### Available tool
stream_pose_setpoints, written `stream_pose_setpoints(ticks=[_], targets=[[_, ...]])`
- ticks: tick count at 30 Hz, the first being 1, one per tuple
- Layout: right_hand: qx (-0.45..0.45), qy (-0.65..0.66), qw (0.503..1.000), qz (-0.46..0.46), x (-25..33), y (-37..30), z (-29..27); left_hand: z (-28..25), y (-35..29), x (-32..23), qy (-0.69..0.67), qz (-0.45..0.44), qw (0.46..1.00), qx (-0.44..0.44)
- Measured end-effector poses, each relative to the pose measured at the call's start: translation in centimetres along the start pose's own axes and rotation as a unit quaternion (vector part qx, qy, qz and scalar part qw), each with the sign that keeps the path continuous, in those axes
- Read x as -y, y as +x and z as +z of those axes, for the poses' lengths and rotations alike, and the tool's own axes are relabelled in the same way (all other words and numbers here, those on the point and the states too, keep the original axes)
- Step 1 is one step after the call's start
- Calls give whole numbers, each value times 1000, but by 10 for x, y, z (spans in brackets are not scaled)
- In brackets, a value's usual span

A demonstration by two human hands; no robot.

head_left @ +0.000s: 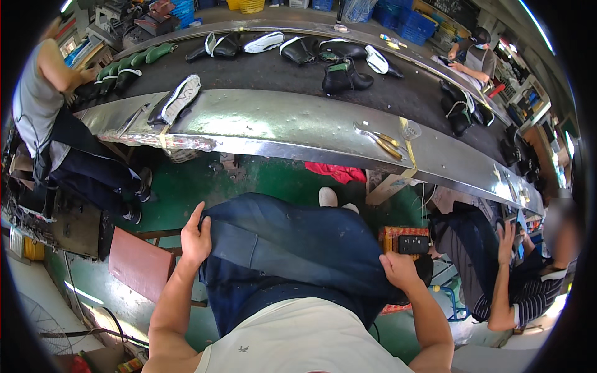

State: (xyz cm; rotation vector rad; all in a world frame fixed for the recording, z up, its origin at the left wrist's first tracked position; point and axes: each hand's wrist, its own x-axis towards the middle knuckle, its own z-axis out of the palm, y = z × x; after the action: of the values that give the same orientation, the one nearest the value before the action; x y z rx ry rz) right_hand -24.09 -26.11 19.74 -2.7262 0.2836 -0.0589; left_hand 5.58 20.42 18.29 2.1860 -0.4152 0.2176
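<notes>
A dark blue apron (pixel 280 242) lies spread over my lap and thighs. At its left edge my left hand (pixel 196 239) has its fingers stretched upward and its thumb a little apart, against the cloth. On the other side my right hand (pixel 401 270) is closed at the apron's right edge, its fingers partly hidden. Just beyond that hand, a black case-like object with small buttons (pixel 413 244) rests on a red patterned box (pixel 392 236). Neither hand touches the shoes on the bench.
Ahead runs a metal bench edge (pixel 267 124) beside a dark belt (pixel 249 71) with several black shoes. Pliers (pixel 382 142) and a white-soled shoe (pixel 177 99) lie on the metal. A brown stool (pixel 140 264) stands left. Co-workers are at left (pixel 43 93), right (pixel 528 280) and far right (pixel 479 59).
</notes>
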Motion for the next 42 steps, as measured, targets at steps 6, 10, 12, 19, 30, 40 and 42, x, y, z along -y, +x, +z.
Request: stream_pose_setpoints(ticks=[6, 10, 12, 19, 30, 40, 42], targets=[[416, 25, 909, 16, -10, -52, 44, -3, -76, 73, 276, -148, 885, 344], [507, -67, 858, 45, 12, -12, 23, 6, -66, 50, 351, -172, 802, 451], [457, -56, 887, 33, 10, 12, 1, 4, -45, 43, 377, -162, 795, 448], [2, -30, 997, -64, 6, 137, -47, 28, 43, 26, 168, -169, 896, 376], [-192, -129, 970, -77, -74, 322, -49, 96, 317, -57, -309, -204, 905, 208], [-130, -96, 985, -58, -66, 343, -62, 211, 568, 20, -417, -316, 851, 39], [-116, -85, 988, -57, -64, 349, -61, 226, 613, 45, -404, -320, 856, -37]])
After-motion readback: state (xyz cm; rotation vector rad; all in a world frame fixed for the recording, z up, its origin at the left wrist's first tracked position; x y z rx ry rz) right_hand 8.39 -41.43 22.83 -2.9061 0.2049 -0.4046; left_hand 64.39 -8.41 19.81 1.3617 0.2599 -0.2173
